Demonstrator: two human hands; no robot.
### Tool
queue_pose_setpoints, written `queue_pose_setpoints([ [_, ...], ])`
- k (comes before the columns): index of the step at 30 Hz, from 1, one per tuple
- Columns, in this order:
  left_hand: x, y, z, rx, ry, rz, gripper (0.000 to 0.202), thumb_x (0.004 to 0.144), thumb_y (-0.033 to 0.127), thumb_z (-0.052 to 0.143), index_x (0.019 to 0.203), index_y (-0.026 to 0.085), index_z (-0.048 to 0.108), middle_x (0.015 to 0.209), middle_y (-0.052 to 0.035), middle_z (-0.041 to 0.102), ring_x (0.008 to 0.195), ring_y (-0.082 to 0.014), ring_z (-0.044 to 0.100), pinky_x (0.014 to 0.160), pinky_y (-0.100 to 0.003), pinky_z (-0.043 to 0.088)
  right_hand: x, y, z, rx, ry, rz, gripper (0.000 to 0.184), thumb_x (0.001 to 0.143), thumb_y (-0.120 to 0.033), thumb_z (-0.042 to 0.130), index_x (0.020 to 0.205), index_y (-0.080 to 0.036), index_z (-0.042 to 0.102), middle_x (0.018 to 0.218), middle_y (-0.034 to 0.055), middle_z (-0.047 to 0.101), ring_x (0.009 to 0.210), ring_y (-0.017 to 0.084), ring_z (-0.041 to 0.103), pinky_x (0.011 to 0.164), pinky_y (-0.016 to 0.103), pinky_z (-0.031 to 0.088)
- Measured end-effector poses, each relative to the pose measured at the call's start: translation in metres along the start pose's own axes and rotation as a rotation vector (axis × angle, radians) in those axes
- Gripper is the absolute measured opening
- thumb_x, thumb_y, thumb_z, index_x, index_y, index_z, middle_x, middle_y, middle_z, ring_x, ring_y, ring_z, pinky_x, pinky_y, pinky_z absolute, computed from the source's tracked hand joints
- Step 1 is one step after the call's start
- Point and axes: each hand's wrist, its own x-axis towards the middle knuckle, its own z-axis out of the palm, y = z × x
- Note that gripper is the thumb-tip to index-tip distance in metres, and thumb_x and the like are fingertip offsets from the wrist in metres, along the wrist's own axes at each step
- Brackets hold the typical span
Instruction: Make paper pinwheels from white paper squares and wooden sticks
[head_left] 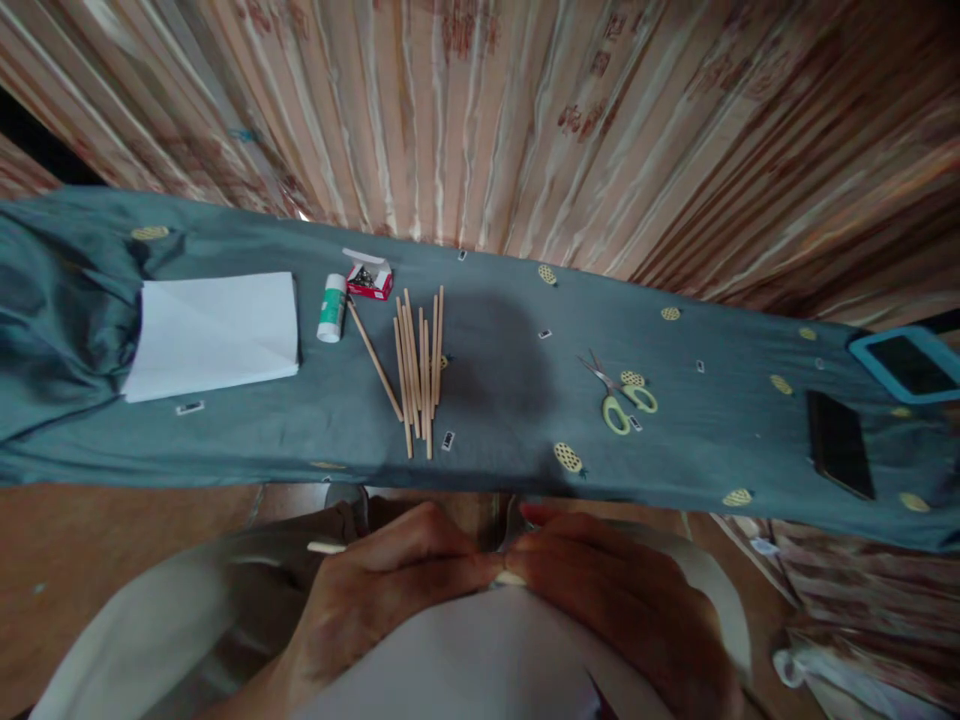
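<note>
Holding a stick (326, 548) in left hand (397, 585) and right hand (607, 595), with a narrow grip.
Probably light, stiff, smooth enough to roll; best taken near both ends.

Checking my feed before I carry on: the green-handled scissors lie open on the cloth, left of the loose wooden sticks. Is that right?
Not quite: the head view shows the green-handled scissors right of the loose wooden sticks, not left. They do lie open on the cloth.
</note>
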Motion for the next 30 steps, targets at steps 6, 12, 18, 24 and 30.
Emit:
queue_pose_setpoints([
  [6,0.024,-0.004,-0.006,0.005,-0.014,0.038,0.012,0.074,0.029,0.069,0.078,0.024,0.08,0.076,-0.0047,0.073,0.064,-0.0164,0.067,0.056,-0.022,0.052,0.018,0.016,-0.005,0.141,0.031,-0.027,0.025,0.095,-0.029,0.049,0.116,-0.02,0.06,0.093,0.0039,0.074,0.087,0.016,0.07,0.098,0.036,0.052],
  [12,0.038,0.001,-0.012,0.244,-0.028,0.331,0.026,0.072,0.018,0.062,0.089,0.022,0.08,0.089,-0.007,0.077,0.081,-0.0208,0.069,0.076,-0.028,0.053,0.027,0.025,-0.011,0.159,0.069,0.057,0.013,0.088,-0.019,0.059,0.099,-0.022,0.065,0.086,0.0008,0.074,0.079,0.015,0.068,0.086,0.032,0.054],
  [18,0.046,-0.005,-0.011,0.11,0.04,0.21,0.008,0.065,0.02,0.07,0.062,0.02,0.077,0.074,-0.0062,0.074,0.074,-0.0224,0.067,0.067,-0.026,0.052,0.037,0.028,-0.013,0.099,0.099,0.173,0.021,0.084,-0.025,0.069,0.104,-0.018,0.067,0.094,0.005,0.075,0.085,0.017,0.068,0.075,0.028,0.054],
  [24,0.054,-0.013,-0.01,-0.196,0.138,0.058,0.012,0.056,0.024,0.084,0.054,0.018,0.074,0.064,-0.0058,0.073,0.087,-0.0282,0.069,0.076,-0.032,0.055,0.039,0.038,-0.012,-0.02,0.261,0.202,0.058,0.078,-0.043,0.073,0.128,-0.019,0.055,0.125,0.0117,0.065,0.114,0.025,0.062,0.095,0.04,0.051],
  [30,0.065,-0.001,-0.01,-0.488,0.21,0.021,0.022,0.049,0.024,0.088,0.065,0.015,0.075,0.07,-0.0073,0.075,0.08,-0.0257,0.071,0.075,-0.032,0.057,0.039,0.046,-0.002,-0.226,0.531,0.172,0.05,0.088,-0.031,0.062,0.135,-0.02,0.048,0.132,0.0139,0.06,0.125,0.025,0.055,0.102,0.045,0.048],
])
